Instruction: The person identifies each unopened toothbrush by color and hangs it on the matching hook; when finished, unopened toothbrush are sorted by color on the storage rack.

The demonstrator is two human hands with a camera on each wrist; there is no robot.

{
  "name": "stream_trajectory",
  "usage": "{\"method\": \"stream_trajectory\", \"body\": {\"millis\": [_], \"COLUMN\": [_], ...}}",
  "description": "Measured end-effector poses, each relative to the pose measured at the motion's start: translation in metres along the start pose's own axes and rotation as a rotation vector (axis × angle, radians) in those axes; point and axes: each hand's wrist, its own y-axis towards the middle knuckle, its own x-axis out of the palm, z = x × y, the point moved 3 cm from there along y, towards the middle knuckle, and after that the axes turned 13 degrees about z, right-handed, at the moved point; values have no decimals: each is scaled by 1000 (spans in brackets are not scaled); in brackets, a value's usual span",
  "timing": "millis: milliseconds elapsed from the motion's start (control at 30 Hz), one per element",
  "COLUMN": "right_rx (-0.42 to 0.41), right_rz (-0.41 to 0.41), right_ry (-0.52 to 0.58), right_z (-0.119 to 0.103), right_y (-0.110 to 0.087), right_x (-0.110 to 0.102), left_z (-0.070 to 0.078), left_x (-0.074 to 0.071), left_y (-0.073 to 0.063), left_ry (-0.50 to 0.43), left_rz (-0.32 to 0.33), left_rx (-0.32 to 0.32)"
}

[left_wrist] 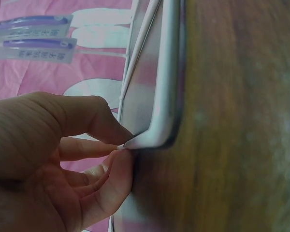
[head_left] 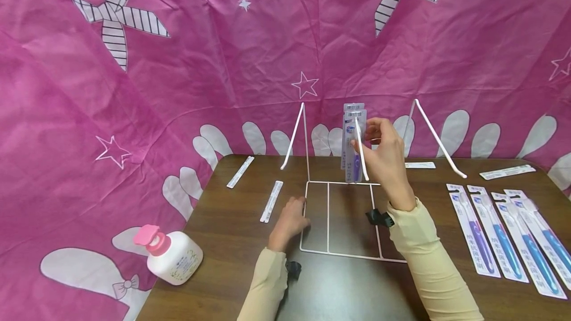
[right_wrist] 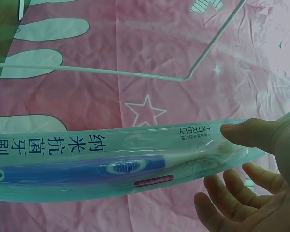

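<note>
My left hand (head_left: 290,222) pinches the bottom edge of a white wire rack (head_left: 328,217) between thumb and fingers; the left wrist view shows the grip at a bent corner. Two packaged toothbrushes (head_left: 350,167) hang upright, one behind the other, on the rack's middle prong (head_left: 362,155). At their right edge is my right hand (head_left: 384,155), its thumb touching the front pack and its fingers loosely bent beside it. The right wrist view shows a blue-handled toothbrush in a clear pack (right_wrist: 48,145), with the fingertips below the pack's edge.
Several packaged toothbrushes (head_left: 478,237) lie at the table's right. Narrow white packets (head_left: 271,202) lie left of the rack and near the back edge. A white pump bottle (head_left: 178,259) with a pink top stands at the left edge. A pink curtain (head_left: 250,53) hangs behind the table.
</note>
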Motion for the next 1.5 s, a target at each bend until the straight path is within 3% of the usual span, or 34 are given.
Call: {"method": "stream_trajectory", "body": {"millis": [500, 1133, 1500], "right_rx": [20, 37, 98], "right_rz": [20, 4, -115], "right_ry": [9, 2, -124], "right_z": [8, 12, 44], "right_y": [4, 0, -26], "right_x": [7, -1, -27], "left_z": [1, 0, -1], "left_x": [-1, 2, 2], "left_y": [-2, -3, 0], "left_ry": [0, -19, -12], "left_rz": [0, -5, -3], "left_rx": [-1, -28, -16]}}
